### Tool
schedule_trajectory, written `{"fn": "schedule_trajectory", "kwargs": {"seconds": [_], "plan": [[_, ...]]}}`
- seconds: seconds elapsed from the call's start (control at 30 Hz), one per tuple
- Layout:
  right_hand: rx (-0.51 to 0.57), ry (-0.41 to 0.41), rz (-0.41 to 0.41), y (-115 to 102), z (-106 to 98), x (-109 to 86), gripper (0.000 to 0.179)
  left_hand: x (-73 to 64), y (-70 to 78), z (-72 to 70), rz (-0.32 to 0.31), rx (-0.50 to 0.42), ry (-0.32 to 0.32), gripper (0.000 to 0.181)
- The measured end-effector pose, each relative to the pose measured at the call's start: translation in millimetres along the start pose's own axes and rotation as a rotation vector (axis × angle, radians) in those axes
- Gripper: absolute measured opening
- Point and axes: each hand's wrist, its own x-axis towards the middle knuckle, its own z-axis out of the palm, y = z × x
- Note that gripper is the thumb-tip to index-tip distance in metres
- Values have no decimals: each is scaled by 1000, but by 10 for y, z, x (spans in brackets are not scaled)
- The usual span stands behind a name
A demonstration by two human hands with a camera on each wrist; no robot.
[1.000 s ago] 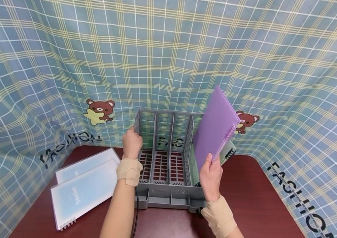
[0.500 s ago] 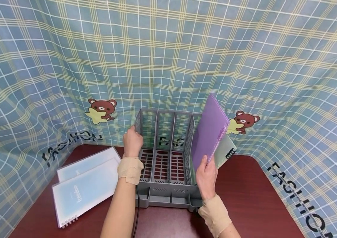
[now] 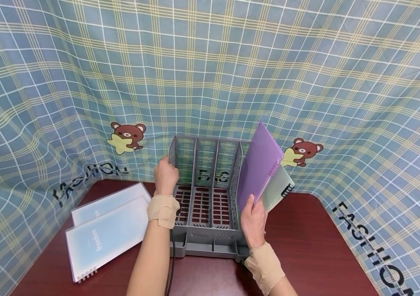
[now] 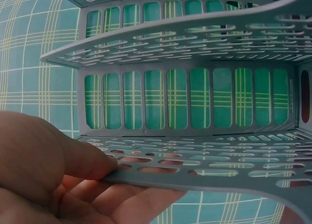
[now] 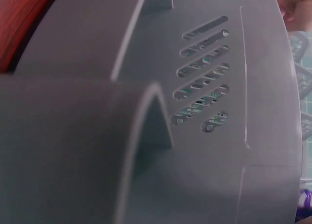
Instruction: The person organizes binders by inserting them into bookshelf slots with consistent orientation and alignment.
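Observation:
A grey desktop file organizer (image 3: 210, 235) with upright perforated dividers stands on the table. My left hand (image 3: 165, 176) grips its left side wall; in the left wrist view the thumb of that hand (image 4: 53, 160) lies on the inner face and the fingers are outside. My right hand (image 3: 255, 222) holds a purple spiral notebook (image 3: 259, 166) by its lower near edge, thumb on the cover. The notebook is tilted at the rightmost compartment, its lower part hidden. Behind it leans a pale green notebook (image 3: 279, 187) with black coils. In the right wrist view the organizer's front (image 5: 209, 170) fills most of the frame.
Two light-blue spiral notebooks lie overlapped on the left of the dark red table (image 3: 313, 242), the nearer one (image 3: 117, 234) over the farther (image 3: 102, 203). A black cable (image 3: 173, 263) runs by my left forearm. Plaid cloth (image 3: 210, 74) hangs behind and at both sides.
My right hand has moved left and slightly down with the purple notebook, bringing it lower at the rightmost compartment. More of the green notebook shows. My left hand has stayed on the organizer's wall.

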Motion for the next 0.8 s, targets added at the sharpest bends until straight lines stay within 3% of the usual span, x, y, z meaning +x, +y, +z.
{"fn": "schedule_trajectory", "kwargs": {"seconds": [0.27, 0.47, 0.8], "plan": [[-63, -19, 4, 9, 22, -6, 31, 1, -15, 11, -18, 6, -3, 47], [-130, -71, 15, -3, 1, -2, 36, 8, -14, 8, -29, 12, -4, 49], [-177, -160, 30, -4, -46, 12, 27, 6, -13, 5, -20, 8, 4, 47]]}}
